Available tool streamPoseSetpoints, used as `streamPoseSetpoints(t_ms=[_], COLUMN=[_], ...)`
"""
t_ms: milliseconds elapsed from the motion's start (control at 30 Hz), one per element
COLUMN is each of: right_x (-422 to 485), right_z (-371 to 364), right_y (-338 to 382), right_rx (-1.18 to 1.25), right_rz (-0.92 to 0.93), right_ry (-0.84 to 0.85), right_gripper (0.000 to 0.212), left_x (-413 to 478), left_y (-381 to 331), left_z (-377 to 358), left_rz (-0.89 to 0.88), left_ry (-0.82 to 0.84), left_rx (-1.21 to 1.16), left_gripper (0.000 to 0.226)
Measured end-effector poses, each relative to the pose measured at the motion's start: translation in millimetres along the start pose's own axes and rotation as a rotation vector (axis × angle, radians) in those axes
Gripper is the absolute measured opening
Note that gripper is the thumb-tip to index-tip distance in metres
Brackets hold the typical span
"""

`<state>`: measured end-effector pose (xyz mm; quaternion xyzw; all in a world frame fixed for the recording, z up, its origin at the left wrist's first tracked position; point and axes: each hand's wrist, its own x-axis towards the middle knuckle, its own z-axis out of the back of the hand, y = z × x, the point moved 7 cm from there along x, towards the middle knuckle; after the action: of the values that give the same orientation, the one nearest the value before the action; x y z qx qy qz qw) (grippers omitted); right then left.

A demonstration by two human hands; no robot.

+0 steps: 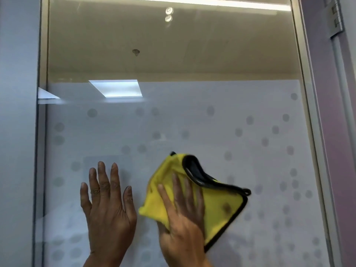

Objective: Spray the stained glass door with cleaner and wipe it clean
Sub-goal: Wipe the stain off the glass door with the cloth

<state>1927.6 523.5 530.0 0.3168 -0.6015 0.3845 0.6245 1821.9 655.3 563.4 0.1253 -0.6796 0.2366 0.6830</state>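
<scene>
While the left hand (107, 205) lies flat and empty against the glass door (192, 128), its fingers spread and pointing upward, the right hand (183, 218) presses a yellow cloth (217, 205) against the same pane just beside it. That cloth, edged in black with a dark grey underside showing where its upper corner folds over, sits under the right palm and outstretched fingers (176, 187); the thumb side seems to pinch the lower left fold, though the fingers themselves lie open over the fabric rather than curled round it. Most of the cloth sticks out to the right of and above the fingertips, and a brownish mark shows on its yellow face near the right edge. Both hands rest on the frosted lower part of the door (patterned with faint grey dots), well below the line where the frosting ends and clear glass begins. A metal frame (308, 112) runs down the right side, well apart from the cloth, and the pane's left edge stands clear of the left hand, so open glass lies on every side. A hinge (337, 18) shows at the upper right.
</scene>
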Motion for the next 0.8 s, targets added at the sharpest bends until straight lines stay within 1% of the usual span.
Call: streamPoseSetpoints(t_ms=[67, 133, 200, 267, 400, 467, 533, 600, 700, 800], right_x=[-21.8, -27.3, -14.8, 9.9, 75.6, 114.8, 153.2, 185.1, 206.0, 183.8], right_z=[9.1, 25.0, 34.8, 41.0, 44.1, 43.3, 42.1, 36.3, 21.2, 7.5], right_y=[-33.4, -71.3, -103.6, -124.8, -143.9, -139.7, -119.4, -85.5, -25.2, 20.5], right_rx=[-0.022, -0.015, -0.042, -0.055, -0.011, 0.027, 0.054, 0.072, 0.128, 0.176], right_rz=[-0.111, -0.262, -0.410, -0.518, -0.625, -0.646, -0.574, -0.416, -0.140, 0.064], right_ry=[-0.058, -0.151, -0.198, -0.239, -0.352, -0.380, -0.401, -0.390, -0.294, -0.153], right_gripper=[0.069, 0.056, 0.057, 0.058, 0.054, 0.055, 0.053, 0.052, 0.054, 0.055], left_x=[0.0, -0.3, -0.5, -0.4, -0.9, -1.1, -1.0, -0.4, -0.2, -0.7], left_y=[-0.9, -1.3, -1.4, -1.1, -1.4, -1.1, -0.6, -0.9, -1.6, -0.6], left_z=[-0.2, -0.3, -0.4, -0.5, -1.8, -2.4, -2.5, -2.0, -0.7, 0.0], left_rz=[0.011, 0.012, 0.014, 0.014, 0.015, 0.013, 0.014, 0.010, -0.006, 0.006], left_ry=[0.016, 0.026, 0.029, 0.030, 0.030, 0.023, 0.014, 0.002, -0.012, -0.046], left_rx=[-0.009, -0.020, -0.021, -0.017, -0.022, -0.015, -0.009, -0.001, 0.018, -0.001], left_gripper=[0.063, 0.063, 0.063, 0.063, 0.064, 0.064, 0.065, 0.064, 0.063, 0.060])
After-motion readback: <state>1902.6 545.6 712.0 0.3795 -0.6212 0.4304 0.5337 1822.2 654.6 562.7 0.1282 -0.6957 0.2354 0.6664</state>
